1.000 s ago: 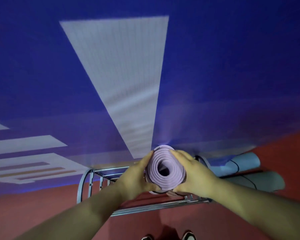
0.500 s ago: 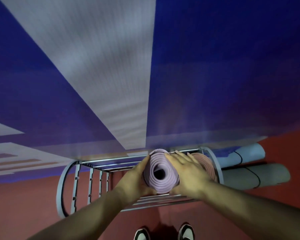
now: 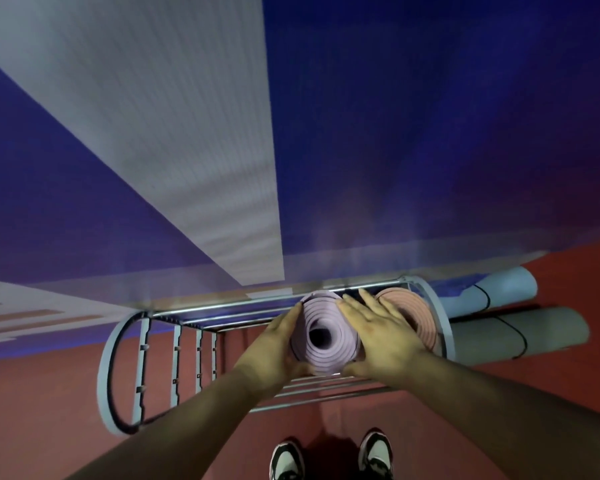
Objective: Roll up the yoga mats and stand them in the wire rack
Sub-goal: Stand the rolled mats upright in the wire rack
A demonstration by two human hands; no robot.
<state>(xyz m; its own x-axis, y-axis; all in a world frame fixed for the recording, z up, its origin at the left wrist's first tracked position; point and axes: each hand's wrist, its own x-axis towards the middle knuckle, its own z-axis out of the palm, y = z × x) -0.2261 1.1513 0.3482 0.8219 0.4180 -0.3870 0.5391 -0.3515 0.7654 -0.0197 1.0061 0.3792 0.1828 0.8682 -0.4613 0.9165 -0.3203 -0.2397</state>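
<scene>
A rolled lilac yoga mat [image 3: 326,311] stands on end in the right part of the grey wire rack [image 3: 106,368], seen from above. My left hand [image 3: 271,348] cups its left side, thumb under the near edge. My right hand [image 3: 381,337] lies against its right side with fingers straight and spread, thumb at the near edge. A rolled pink mat [image 3: 416,306] stands in the rack's right end, partly hidden by my right hand.
Two strapped rolled mats, a blue one [image 3: 499,292] and a grey one [image 3: 527,332], lie on the red floor right of the rack. The rack stands against a blue wall with a white stripe. My shoes [image 3: 286,459] are just in front of it.
The lilac roll has gone down into the rack beside the pink mat. My right fingers have straightened and spread. The view has tipped down, showing more of the rack.
</scene>
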